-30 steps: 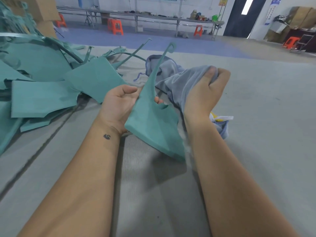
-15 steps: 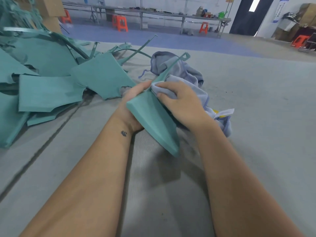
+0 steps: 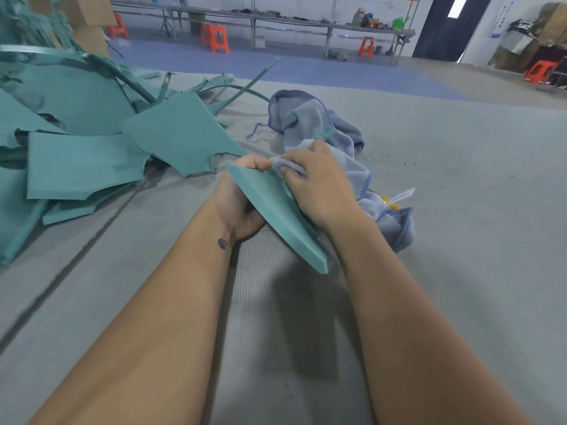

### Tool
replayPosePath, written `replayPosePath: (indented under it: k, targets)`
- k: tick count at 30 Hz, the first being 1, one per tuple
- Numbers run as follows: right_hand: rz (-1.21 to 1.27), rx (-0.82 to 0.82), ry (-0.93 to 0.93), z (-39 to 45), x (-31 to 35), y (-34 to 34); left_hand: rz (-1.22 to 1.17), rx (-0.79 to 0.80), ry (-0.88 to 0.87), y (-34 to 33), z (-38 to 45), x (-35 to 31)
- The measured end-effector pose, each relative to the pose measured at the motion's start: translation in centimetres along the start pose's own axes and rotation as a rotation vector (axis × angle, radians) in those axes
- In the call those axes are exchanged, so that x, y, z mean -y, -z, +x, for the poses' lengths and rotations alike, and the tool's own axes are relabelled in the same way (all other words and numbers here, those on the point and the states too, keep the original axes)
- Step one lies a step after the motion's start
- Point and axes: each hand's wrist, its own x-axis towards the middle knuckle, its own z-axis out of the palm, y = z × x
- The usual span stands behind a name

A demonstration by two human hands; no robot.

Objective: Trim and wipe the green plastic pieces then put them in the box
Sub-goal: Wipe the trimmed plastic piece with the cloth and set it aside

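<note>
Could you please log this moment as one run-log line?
stage: wiping | left hand: holds green piece | right hand: presses blue cloth on it

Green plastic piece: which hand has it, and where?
The left hand grips the green plastic piece at its upper far end, thumb on the top corner. The right hand pinches the blue cloth against its face.

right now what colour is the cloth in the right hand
Pale grey-blue with darker blue stitched edging; the cloth shows best in the head view.

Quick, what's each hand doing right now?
Left hand: holds the green plastic piece.
Right hand: pinches the blue cloth against it.
</note>
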Motion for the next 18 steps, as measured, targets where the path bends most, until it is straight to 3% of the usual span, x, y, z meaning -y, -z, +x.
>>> replayPosePath:
  k: [4,8,16,18]
  targets:
    - [-0.046,0.033,-0.042,0.31,0.26,-0.18,-0.02,-0.048,-0.03,-0.29,0.11,0.27]
    - [0.232,0.125,-0.099,-0.12,-0.16,0.28,-0.017,-0.154,-0.022,-0.49,0.28,0.53]
    - [0.261,-0.043,-0.125,0.44,-0.41,-0.36,-0.026,-0.065,0.001,-0.53,-0.08,0.27]
    - [0.236,-0.004,-0.123,0.4,-0.3,-0.21,-0.017,-0.106,-0.016,-0.56,0.02,0.35]
